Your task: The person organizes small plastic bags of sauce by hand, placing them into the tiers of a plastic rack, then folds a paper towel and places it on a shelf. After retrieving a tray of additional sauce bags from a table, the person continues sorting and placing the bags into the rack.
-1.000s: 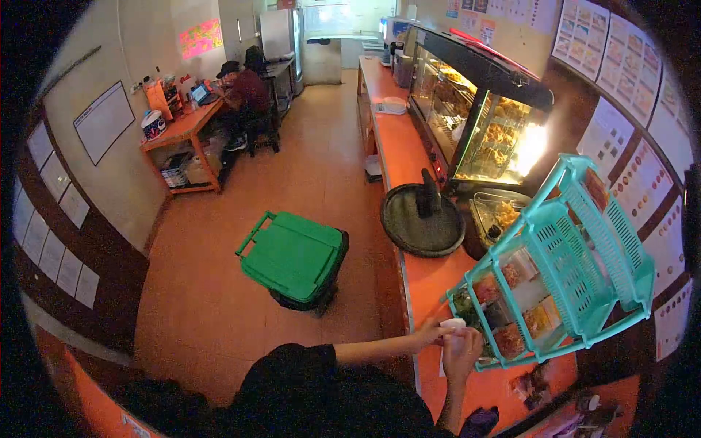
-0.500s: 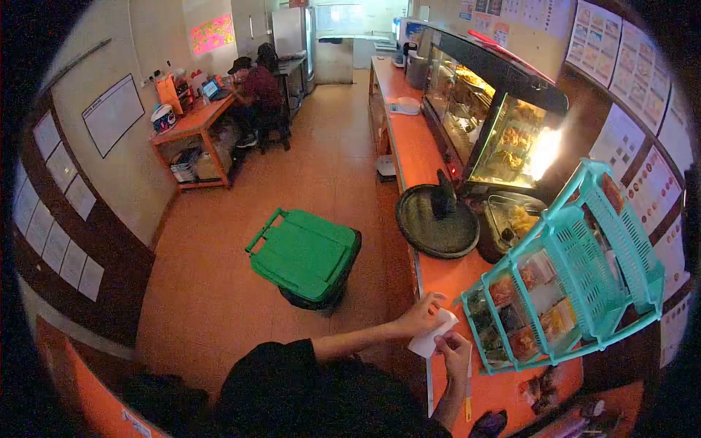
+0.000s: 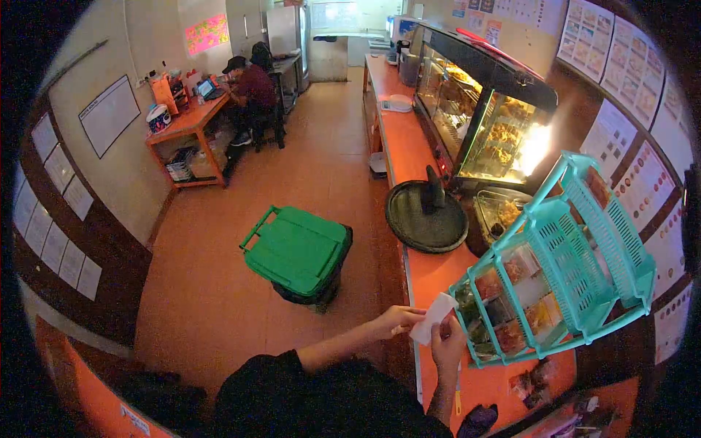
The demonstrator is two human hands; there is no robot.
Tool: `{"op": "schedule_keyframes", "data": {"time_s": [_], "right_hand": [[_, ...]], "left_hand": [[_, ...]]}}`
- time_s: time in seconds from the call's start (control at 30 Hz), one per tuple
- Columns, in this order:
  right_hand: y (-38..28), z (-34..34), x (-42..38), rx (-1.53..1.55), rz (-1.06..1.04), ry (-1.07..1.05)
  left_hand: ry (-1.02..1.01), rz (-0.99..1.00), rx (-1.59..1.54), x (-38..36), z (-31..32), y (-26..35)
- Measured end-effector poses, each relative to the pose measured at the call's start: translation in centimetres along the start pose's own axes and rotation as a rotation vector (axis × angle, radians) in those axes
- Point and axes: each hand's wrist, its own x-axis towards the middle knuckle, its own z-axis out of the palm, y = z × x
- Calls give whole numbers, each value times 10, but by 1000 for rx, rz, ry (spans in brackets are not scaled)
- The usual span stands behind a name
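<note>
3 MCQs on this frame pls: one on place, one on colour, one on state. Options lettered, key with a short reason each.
1. Where does the teal plastic tiered rack stand?
A. On the orange counter
B. On the floor
C. On the far desk

2. What colour is the lid of the wheeled plastic bin on the floor?
A. Blue
B. Green
C. Grey

3. What state is the small white paper slip in?
A. Lying flat on the counter
B. Dropped in the bin
C. Held up between both hands

Key:
1 A: the rack's feet sit on the counter, beside the round dark tray.
2 B: the shut lid reads plain green against the orange floor.
3 C: the left hand and the right hand both pinch the slip above the counter edge.
</note>
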Motion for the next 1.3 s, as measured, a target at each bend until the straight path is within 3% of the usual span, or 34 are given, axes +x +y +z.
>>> {"op": "schedule_keyframes", "data": {"time_s": [0.07,0.13,0.27,0.33,0.37,0.43,0.5,0.6,0.83,0.9,0.93,1.03,1.1,1.17,1.3], "right_hand": [[11,-3,1,-44,-20,-12],[26,-2,1,69,3,43],[12,-8,-5,4,41,151],[7,-7,-4,-455,-328,469],[13,-4,-5,-459,-319,472],[25,2,-16,-167,-239,159],[27,-1,-22,-131,-193,154],[19,-8,-16,-51,-131,197],[43,-4,0,53,-83,237],[41,-3,9,306,38,148],[41,-3,14,308,31,149],[43,3,26,531,65,33],[37,7,32,595,150,22],[26,7,35,696,313,-17],[16,13,41,849,406,-28]], "left_hand": [[-4,-85,-109,-5,5,5],[17,-40,-85,-6,16,-1],[144,220,305,-4,22,-14],[177,306,417,-11,37,-8],[190,308,389,-18,47,-4],[200,287,358,-24,55,-9],[139,326,122,-18,63,-11],[130,204,166,-20,74,1],[44,235,128,-2,70,14],[32,324,418,-1,65,28],[32,331,421,1,61,33],[-86,256,356,6,48,51],[-175,72,249,7,41,64],[-182,45,187,14,31,65],[-167,-70,103,19,16,71]]}}
